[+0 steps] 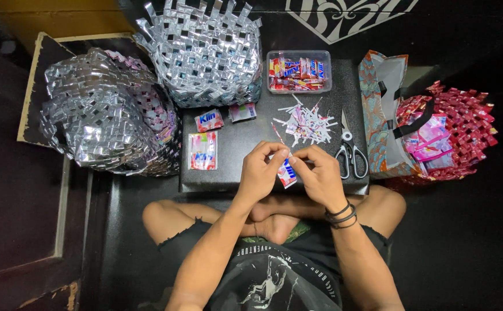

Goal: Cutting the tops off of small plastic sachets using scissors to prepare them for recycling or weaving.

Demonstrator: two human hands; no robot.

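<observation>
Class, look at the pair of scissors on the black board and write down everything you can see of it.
The scissors lie flat and shut on the black board, blades pointing away from the person, looped handles nearest. The blades look like grey metal; the two handle loops are dark with pale rims. It sits just right of the right hand, untouched, between the pile of paper trimmings and the patterned bag.

sachets (pixel 203 151): red-pink, table left | wrappers tub (pixel 299 71): clear, top

Fingers (pixel 274 154) of both hands cover most of the small wrapper strip (pixel 287 174), hiding its upper end. The woven foil basket (pixel 205 52) is cut off by the top edge.
</observation>
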